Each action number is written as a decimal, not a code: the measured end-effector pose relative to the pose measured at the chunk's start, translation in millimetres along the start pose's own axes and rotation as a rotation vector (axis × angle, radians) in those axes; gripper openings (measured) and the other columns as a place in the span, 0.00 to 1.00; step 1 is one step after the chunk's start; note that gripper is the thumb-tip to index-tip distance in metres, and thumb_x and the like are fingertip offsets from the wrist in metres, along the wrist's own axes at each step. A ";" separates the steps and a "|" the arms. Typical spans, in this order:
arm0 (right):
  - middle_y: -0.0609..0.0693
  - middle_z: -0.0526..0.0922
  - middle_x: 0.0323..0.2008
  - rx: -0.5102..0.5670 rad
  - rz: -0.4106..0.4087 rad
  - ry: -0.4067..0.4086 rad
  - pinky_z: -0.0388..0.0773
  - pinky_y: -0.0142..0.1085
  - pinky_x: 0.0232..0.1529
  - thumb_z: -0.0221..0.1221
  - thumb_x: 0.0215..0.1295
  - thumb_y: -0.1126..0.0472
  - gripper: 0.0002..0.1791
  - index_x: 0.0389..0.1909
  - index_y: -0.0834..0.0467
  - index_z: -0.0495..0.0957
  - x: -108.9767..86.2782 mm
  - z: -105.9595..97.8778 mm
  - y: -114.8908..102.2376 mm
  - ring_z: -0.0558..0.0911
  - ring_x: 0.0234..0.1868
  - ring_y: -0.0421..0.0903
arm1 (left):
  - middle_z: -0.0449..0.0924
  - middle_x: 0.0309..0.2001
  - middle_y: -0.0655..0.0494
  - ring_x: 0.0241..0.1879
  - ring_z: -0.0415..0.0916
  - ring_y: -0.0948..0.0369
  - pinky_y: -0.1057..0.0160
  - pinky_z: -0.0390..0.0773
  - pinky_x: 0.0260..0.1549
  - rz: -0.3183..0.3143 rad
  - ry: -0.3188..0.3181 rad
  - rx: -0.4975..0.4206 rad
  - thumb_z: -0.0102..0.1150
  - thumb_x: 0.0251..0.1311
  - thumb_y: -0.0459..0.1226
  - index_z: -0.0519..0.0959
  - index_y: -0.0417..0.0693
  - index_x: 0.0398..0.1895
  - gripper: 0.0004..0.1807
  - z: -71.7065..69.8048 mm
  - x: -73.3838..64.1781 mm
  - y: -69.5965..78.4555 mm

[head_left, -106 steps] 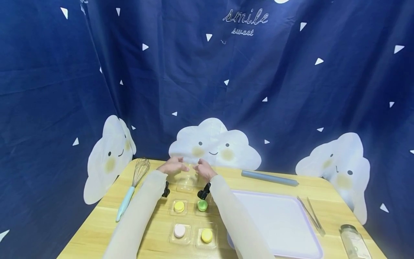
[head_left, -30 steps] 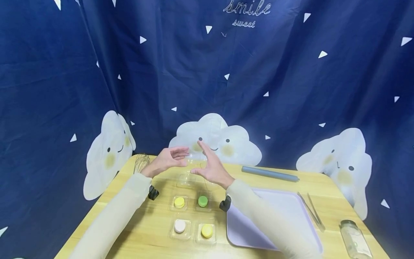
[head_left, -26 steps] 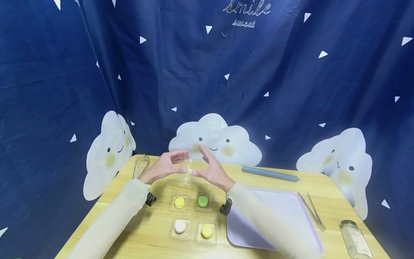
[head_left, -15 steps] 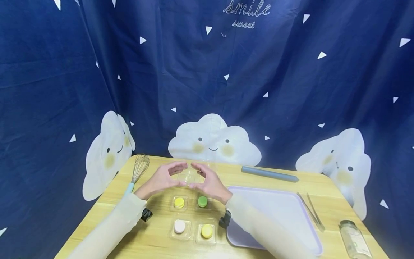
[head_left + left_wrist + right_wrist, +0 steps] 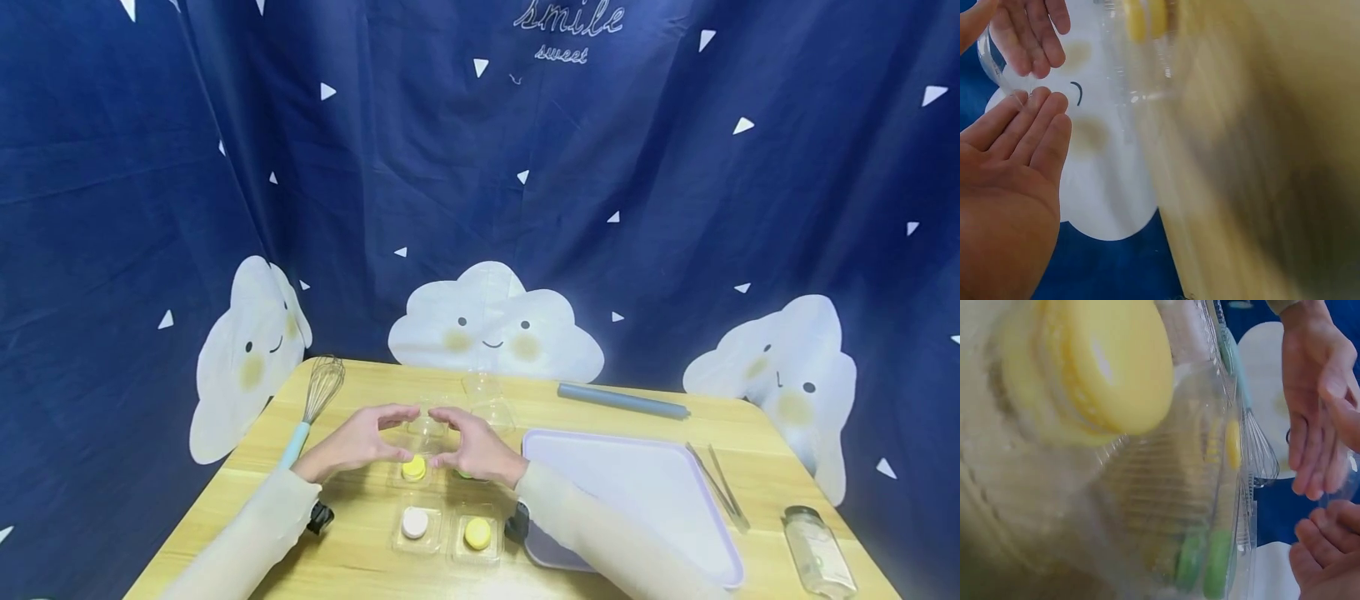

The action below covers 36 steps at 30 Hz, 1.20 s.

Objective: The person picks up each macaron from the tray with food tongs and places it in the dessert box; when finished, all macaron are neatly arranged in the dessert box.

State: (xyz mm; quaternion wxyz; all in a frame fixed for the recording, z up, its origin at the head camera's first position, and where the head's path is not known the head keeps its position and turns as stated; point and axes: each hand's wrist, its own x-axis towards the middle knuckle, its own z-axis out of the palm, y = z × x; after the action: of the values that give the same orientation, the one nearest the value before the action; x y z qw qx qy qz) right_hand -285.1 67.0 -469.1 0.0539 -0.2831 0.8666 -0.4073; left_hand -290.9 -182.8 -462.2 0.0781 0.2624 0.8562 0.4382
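Both hands hold a clear, curved plastic lid (image 5: pixel 989 59) between them, low over the rear pair of macarons. My left hand (image 5: pixel 358 440) is on its left side, its fingers long and only slightly bent in the left wrist view. From the right, my right hand (image 5: pixel 480 447) meets the lid, thumb toward me and fingers on the far side. Under the hands a yellow macaron (image 5: pixel 413 469) sits in a clear tray. A green macaron (image 5: pixel 1216 565) is mostly hidden by the right hand in the head view. Nearer me are a pale pink macaron (image 5: pixel 415 522) and another yellow macaron (image 5: pixel 477 533).
More clear plastic pieces (image 5: pixel 491 412) lie behind the hands. A whisk (image 5: pixel 315 400) is at left, a grey-blue rod (image 5: pixel 622 401) at the back. To the right are a lilac-rimmed tray (image 5: pixel 637 500), tweezers (image 5: pixel 720 487) and a lidded jar (image 5: pixel 817 552).
Both hands reached to the back, rose with the clear lid, then came down and toward me, now over the rear yellow and green macarons. The macarons stay put.
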 end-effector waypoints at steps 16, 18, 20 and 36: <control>0.52 0.71 0.73 -0.336 -0.039 -0.133 0.67 0.47 0.76 0.72 0.56 0.47 0.47 0.75 0.55 0.64 -0.3 14.0 3.3 0.71 0.74 0.52 | 0.70 0.72 0.40 0.72 0.64 0.36 0.34 0.62 0.72 -0.055 -0.064 -0.012 0.76 0.51 0.45 0.68 0.40 0.72 0.45 10.7 -14.0 -21.0; 0.53 0.70 0.74 -0.363 -0.044 -0.144 0.67 0.46 0.76 0.71 0.57 0.47 0.47 0.75 0.56 0.64 -0.3 15.4 3.2 0.70 0.74 0.52 | 0.70 0.72 0.39 0.72 0.65 0.35 0.34 0.63 0.71 -0.059 -0.067 -0.002 0.76 0.51 0.45 0.68 0.40 0.72 0.45 11.1 -14.1 -22.1; 0.53 0.70 0.74 -0.380 -0.050 -0.153 0.66 0.45 0.77 0.71 0.58 0.47 0.46 0.75 0.57 0.64 -0.4 16.2 2.4 0.70 0.75 0.51 | 0.70 0.71 0.39 0.71 0.66 0.36 0.35 0.63 0.71 -0.060 -0.070 0.011 0.76 0.51 0.44 0.68 0.39 0.72 0.45 11.5 -14.3 -23.2; 0.55 0.70 0.74 -0.502 -0.088 -0.181 0.68 0.41 0.76 0.71 0.59 0.49 0.45 0.74 0.60 0.64 2.1 20.5 0.7 0.71 0.74 0.51 | 0.70 0.71 0.39 0.70 0.68 0.38 0.38 0.65 0.71 -0.077 -0.064 0.032 0.77 0.49 0.41 0.69 0.37 0.71 0.45 16.2 -13.2 -27.5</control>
State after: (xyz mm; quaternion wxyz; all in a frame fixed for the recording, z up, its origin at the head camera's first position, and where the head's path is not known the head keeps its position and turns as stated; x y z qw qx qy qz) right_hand -280.5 52.4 -482.9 0.0414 -0.3602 0.9190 -0.1547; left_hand -284.3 -191.3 -495.0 0.1182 0.2445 0.8695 0.4127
